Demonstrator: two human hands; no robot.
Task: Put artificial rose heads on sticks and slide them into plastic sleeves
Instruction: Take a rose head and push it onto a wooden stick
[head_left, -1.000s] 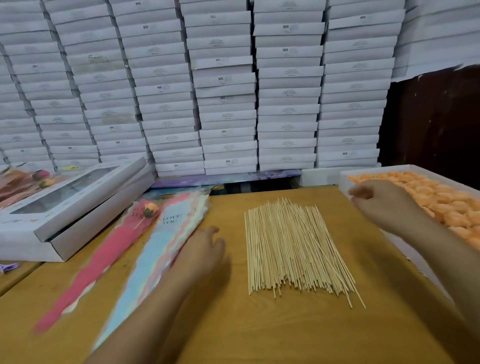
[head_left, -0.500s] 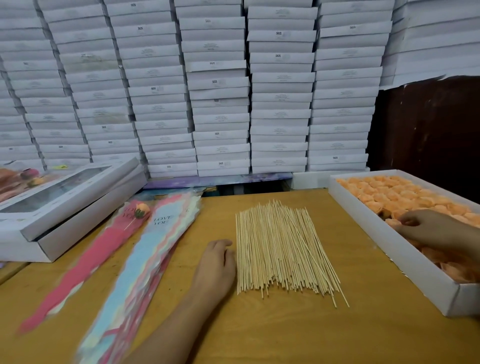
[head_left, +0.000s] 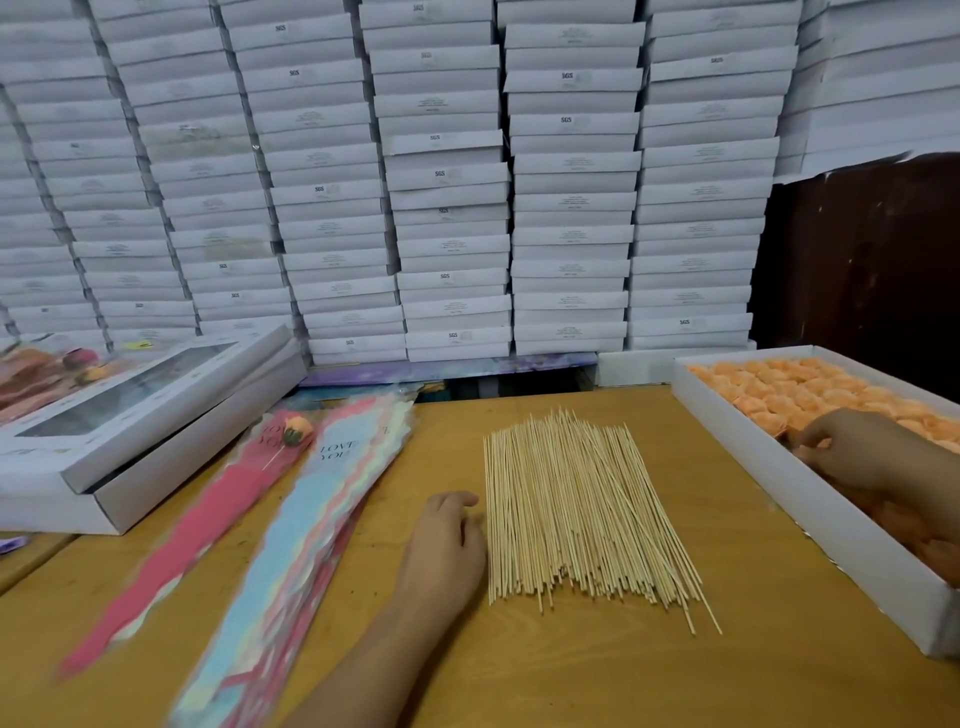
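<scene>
A person's left hand (head_left: 447, 545) rests on a wooden counter (head_left: 571, 675), fingers loosely curled and holding nothing, just left of a pile of thin wooden sticks (head_left: 576, 514). The right hand (head_left: 852, 452) reaches into a white box (head_left: 810, 499) of orange rose heads (head_left: 789, 389); whether its fingers hold one cannot be told. Plastic sleeves (head_left: 311, 519) lie left of the left hand.

The right hand (head_left: 852, 452) hides its fingertips among the orange rose heads (head_left: 810, 387), so its grip cannot be told. The white cardboard tray (head_left: 779, 499) runs off the right edge. The near ends of the pastel plastic sleeves (head_left: 291, 545) blur.
</scene>
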